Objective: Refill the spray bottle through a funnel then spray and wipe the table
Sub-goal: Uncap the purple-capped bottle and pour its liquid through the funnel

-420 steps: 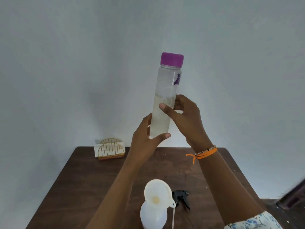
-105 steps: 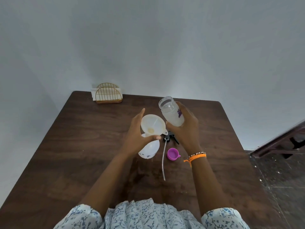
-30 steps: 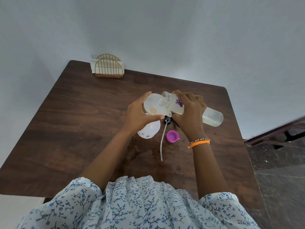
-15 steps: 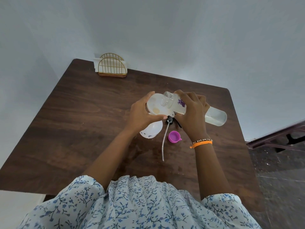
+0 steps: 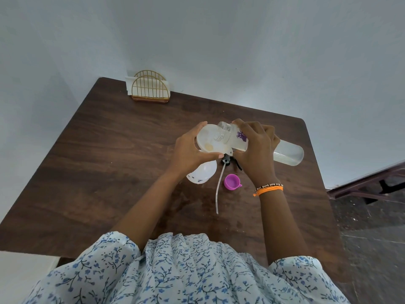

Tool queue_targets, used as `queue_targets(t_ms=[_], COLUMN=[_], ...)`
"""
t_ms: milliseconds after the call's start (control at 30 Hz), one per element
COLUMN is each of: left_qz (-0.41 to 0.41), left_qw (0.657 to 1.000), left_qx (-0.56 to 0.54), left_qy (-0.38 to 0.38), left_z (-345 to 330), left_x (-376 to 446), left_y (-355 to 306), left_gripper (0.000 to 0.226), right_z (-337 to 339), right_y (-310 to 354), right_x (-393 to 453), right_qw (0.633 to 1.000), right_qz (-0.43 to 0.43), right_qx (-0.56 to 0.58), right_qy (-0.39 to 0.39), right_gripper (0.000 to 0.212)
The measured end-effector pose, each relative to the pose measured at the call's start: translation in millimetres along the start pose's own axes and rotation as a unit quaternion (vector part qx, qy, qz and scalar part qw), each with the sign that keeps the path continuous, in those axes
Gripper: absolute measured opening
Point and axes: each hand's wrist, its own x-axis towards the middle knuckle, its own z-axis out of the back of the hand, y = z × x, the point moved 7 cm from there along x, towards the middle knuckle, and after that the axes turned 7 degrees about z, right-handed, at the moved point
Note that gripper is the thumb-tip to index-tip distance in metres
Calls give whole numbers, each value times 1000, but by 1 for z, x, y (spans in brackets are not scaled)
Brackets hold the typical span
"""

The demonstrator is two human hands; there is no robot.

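Note:
A white spray bottle (image 5: 202, 174) stands on the dark wooden table (image 5: 105, 163) with a white funnel (image 5: 210, 140) in its neck. My left hand (image 5: 188, 153) grips the funnel's rim. My right hand (image 5: 255, 150) holds a clear water bottle (image 5: 287, 151) tipped nearly flat, its open mouth over the funnel bowl. Pale liquid lies in the bottle's far end. The purple cap (image 5: 231, 182) lies on the table beside the black spray head (image 5: 228, 162), whose white dip tube (image 5: 218, 189) trails toward me.
A gold wire napkin holder (image 5: 150, 89) with white napkins stands at the table's far left corner against the wall. The table's right edge drops to a dark floor with a dark bench frame (image 5: 368, 187).
The water bottle stays tipped over the funnel as half a second ago; the view has shifted slightly. Earlier it was upright with its cap on.

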Motion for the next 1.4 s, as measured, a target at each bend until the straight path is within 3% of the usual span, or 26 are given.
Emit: queue_targets(t_ms=[1400], left_qz=[-5], left_qw=[1000], left_qx=[-29], left_qy=[-2], left_z=[0], left_x=[2], left_y=[3], left_gripper=[88], right_z=[2], right_y=[2], right_x=[1], right_qw=[1000], right_qz=[0], right_qx=[-4], right_qy=[5], right_gripper=[64])
